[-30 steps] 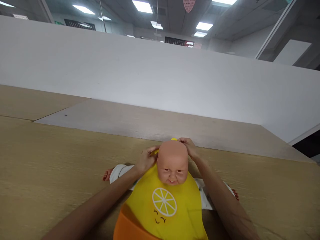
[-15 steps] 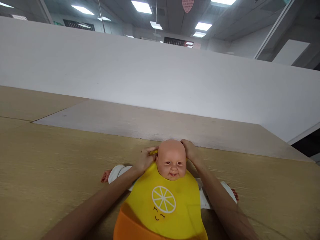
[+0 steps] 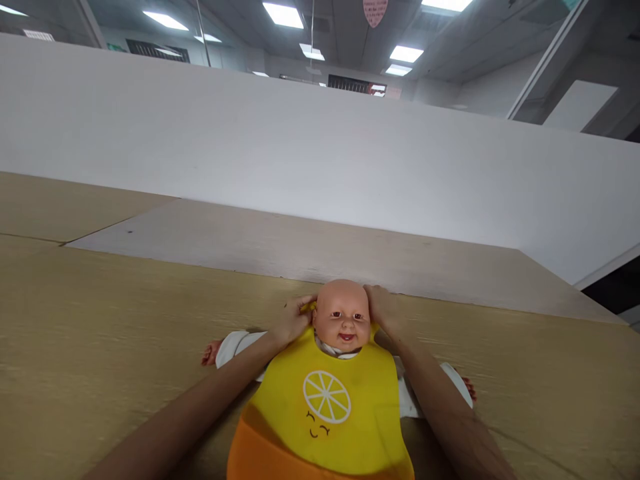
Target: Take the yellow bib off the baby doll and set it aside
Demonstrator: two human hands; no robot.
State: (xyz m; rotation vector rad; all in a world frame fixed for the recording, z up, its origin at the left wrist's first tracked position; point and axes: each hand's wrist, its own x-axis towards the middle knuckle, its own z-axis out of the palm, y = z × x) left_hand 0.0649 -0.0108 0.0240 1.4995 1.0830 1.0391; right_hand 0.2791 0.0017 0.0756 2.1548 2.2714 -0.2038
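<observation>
A baby doll (image 3: 343, 307) lies on its back on the table, arms spread in white sleeves, head toward the far side. Over its chest is a yellow silicone bib (image 3: 370, 400) with a white citrus slice print and an orange pocket (image 3: 270, 453) at the bottom. My left hand (image 3: 293, 320) is closed on the bib's yellow neck strap (image 3: 308, 307), left of the doll's head. On the other side, my right hand (image 3: 383, 307) curls in beside and behind the head. Its fingertips are hidden, and the right neck strap (image 3: 374, 330) runs up under it.
The light wooden table (image 3: 125, 320) spreads to both sides, with a paler panel (image 3: 300, 240) along its far edge. Behind it stands a white low wall (image 3: 310, 147) topped by glass panes (image 3: 250, 40) showing ceiling lights.
The doll's head has tipped back slightly, so its chin is raised and a white collar shows above the bib. My right hand has shifted slightly; my left hand keeps the strap.
</observation>
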